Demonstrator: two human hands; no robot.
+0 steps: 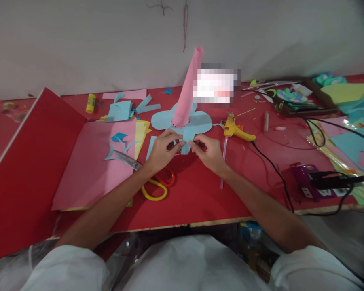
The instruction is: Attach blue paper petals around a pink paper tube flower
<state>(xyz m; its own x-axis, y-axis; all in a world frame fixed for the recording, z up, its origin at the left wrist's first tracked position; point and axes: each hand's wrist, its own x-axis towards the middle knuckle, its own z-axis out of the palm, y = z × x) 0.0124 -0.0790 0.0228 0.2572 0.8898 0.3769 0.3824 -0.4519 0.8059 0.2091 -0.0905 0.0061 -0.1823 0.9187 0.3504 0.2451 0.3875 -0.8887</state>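
Observation:
A tall pink paper cone (187, 91) stands, leaning a little right, on a light blue paper base (162, 120) with rounded petals. In front of the cone is a light blue paper strip (185, 148) between my hands. My left hand (165, 148) is closed, thumb and fingers pinching the strip's left side. My right hand (210, 152) pinches at its right side. Scissors (154, 190) with yellow and red handles lie under my left forearm, partly hidden by it. Right of the base, a yellow glue gun (237, 130) rests with a clear glue stick (223, 171) near it.
Pink paper sheets (87, 161) and blue offcuts lie left, beside a raised red folder cover (36, 169). A glue stick tube (91, 103) stands behind. A purple power box (309, 182) with black cables sits right, below a dark tray (324, 95). A blurred patch hides something behind the cone.

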